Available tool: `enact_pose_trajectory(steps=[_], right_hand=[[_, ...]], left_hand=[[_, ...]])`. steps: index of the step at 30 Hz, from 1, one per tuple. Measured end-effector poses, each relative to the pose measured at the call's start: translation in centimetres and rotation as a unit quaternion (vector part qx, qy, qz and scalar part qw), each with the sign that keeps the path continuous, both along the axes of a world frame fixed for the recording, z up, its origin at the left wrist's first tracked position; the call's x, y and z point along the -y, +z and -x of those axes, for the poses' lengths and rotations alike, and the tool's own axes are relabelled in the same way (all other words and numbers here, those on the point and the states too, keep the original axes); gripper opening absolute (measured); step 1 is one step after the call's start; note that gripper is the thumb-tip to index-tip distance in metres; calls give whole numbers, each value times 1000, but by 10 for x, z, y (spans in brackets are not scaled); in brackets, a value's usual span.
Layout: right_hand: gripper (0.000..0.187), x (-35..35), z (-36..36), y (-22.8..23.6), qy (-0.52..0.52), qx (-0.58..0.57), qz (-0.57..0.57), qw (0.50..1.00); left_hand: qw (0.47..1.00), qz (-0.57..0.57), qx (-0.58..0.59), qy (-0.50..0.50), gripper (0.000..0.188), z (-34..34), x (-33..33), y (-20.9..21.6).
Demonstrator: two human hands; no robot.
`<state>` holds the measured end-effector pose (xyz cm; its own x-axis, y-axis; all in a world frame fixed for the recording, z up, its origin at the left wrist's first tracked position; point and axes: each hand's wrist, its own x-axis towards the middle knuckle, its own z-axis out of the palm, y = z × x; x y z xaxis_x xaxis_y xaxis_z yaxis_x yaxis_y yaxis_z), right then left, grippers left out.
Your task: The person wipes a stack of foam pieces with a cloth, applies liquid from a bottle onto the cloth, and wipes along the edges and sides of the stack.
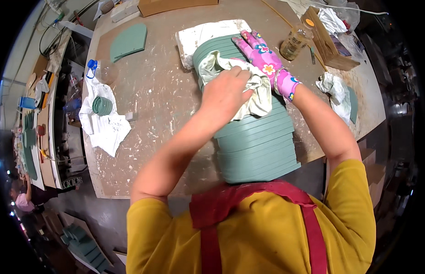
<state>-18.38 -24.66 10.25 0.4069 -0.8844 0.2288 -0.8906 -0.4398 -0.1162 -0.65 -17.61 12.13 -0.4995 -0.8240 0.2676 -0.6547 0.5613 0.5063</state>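
A fanned stack of green, round-ended flat pieces (256, 150) runs from the table's front edge toward a white block (187, 43) at the far end. On top of it lies a crumpled pale cloth (258, 106). My left hand (226, 93) is bare, and its curled fingers grip the cloth. My right hand (266, 59) wears a pink flowered glove. Its fingers stretch out along the stack's far right side, beside the cloth. Part of the stack is hidden under the cloth and my hands.
On the left stand a plastic bottle with a blue cap (92, 65) and a roll of green strip (102, 106) on a white cloth (107, 134). A single green piece (130, 42) lies far left. At right are a jar (295, 43), a wooden box (333, 48) and a crumpled white cloth (335, 93).
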Motion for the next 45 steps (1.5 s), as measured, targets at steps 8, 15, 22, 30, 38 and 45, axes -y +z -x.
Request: enact_pose_trajectory(steps=[8, 15, 22, 30, 38, 45], right_hand=[[68, -11, -4, 4, -21, 23, -13, 999], [64, -10, -8, 4, -14, 32, -13, 999], [63, -12, -6, 6, -20, 35, -22, 999], [61, -2, 0, 0, 5, -2, 18, 1000], [66, -14, -5, 9, -23, 15, -25, 999], [63, -9, -2, 6, -18, 6, -14, 1000]], left_hand=[[985, -115, 38, 119, 30, -75, -19, -49], [996, -3, -32, 88, 32, -37, 3, 5], [988, -141, 34, 54, 34, -50, 8, -2], [999, 0, 31, -12, 28, -9, 19, 9], [977, -171, 110, 57, 35, -87, -12, -47], [972, 20, -184, 147, 38, -65, 38, -20]])
